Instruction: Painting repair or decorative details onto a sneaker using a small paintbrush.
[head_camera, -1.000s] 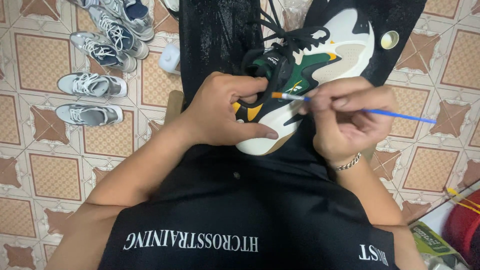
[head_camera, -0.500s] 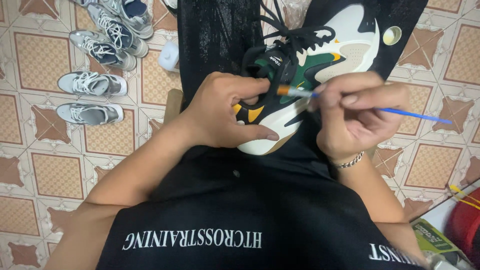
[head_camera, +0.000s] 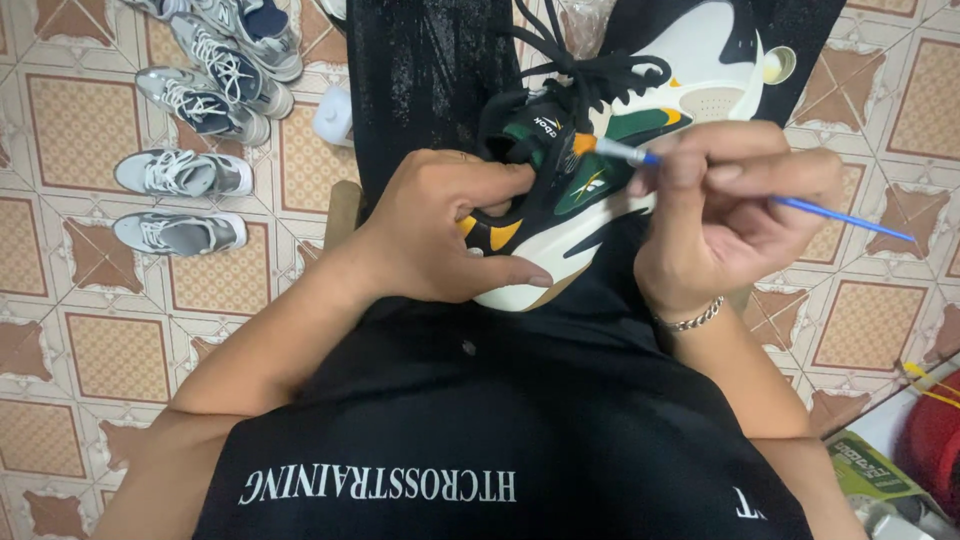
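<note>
A sneaker in cream, green, black and yellow with black laces rests on my lap over black trousers. My left hand grips its heel end, thumb along the sole's edge. My right hand pinches a thin blue-handled paintbrush whose orange bristle tip touches the dark collar of the shoe near the laces. A chain bracelet circles my right wrist. A small round lid or cap with pale contents sits beside the shoe's toe.
Several grey and white sneakers lie in a row on the patterned tile floor at the left. A white plastic bottle stands near them. At the lower right are a red object and a green printed packet.
The brush tip has moved up the shoe from the green side panel to the collar by the laces. My right hand rose with it; my left hand kept its grip.
</note>
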